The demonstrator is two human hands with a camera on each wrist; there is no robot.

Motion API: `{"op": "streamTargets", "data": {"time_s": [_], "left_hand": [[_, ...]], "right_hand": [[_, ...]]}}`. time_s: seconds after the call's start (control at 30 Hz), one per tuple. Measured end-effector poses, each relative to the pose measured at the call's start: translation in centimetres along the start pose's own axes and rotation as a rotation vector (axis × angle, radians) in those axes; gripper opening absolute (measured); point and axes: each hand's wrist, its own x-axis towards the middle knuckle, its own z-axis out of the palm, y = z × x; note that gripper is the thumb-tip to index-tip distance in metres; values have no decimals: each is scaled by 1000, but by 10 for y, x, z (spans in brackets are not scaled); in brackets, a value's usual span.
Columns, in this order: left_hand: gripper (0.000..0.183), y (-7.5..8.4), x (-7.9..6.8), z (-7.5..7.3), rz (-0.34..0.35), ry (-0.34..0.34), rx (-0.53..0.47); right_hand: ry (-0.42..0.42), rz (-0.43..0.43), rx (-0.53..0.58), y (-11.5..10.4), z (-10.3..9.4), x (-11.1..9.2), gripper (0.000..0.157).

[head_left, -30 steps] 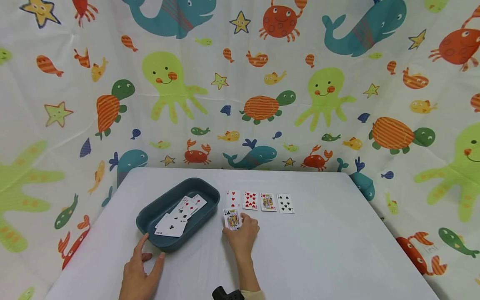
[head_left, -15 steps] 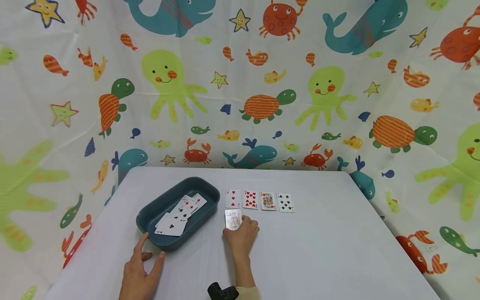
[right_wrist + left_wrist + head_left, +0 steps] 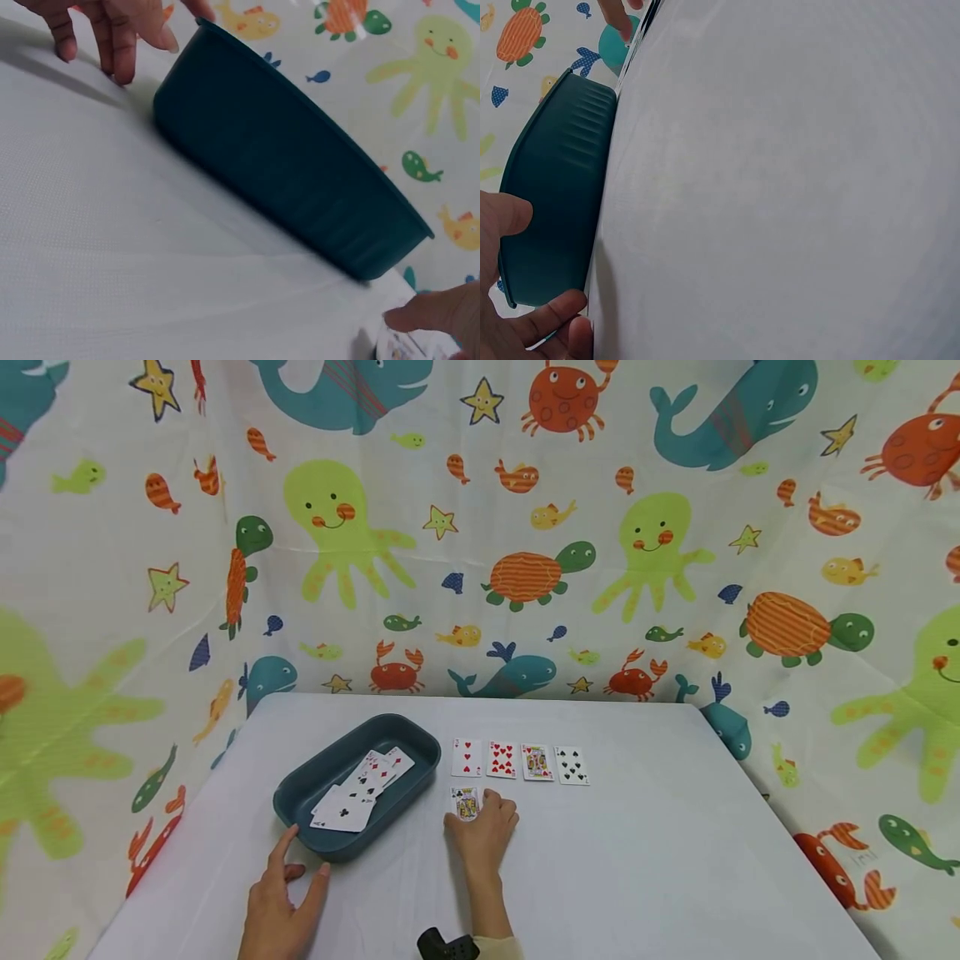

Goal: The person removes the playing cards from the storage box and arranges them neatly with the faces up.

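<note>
A face card, index illegible, is pinched far-side in the right grip; the bin is touched by the spread left grip.

Soft, even light is brightening the head view's desk. Both wrist views are looking dimmer; in the right one, the left hand is casting a blurry shadow and the tray is losing detail.

The right grip covers the near end of a card too small for me to name. In the tray, overlapped cards lie partly hidden. Its wrist view cuts off the left grip.
</note>
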Motion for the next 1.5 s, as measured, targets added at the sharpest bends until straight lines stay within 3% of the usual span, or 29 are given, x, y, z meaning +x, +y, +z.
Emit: {"op": "streamTargets", "data": {"time_s": [0.23,0.47,0.63,0.8,1.03,1.33,1.5], "left_hand": [[89,2,-2,-1,11,3,-2],[89,1,-3,-2,14,-5,4],[89,2,-5,-1,-3,-14,0],[88,3,-7,0,-14,-13,-1],[88,3,-7,-1,-4,-10,-3],[86,2,-4,5,-15,6,7],[86,1,-1,8,-18,11,10]], "right_hand": [[-32,-71,145,-6,-10,5,62],[-220,-81,349,-17,-16,11,68],[-343,-126,403,-26,-17,14,71],[-430,-190,364,-33,-15,20,72],[-568,-347,322,-44,-10,28,75],[-778,-592,73,-56,6,41,81],[-887,-679,-17,-63,14,50,82]]}}
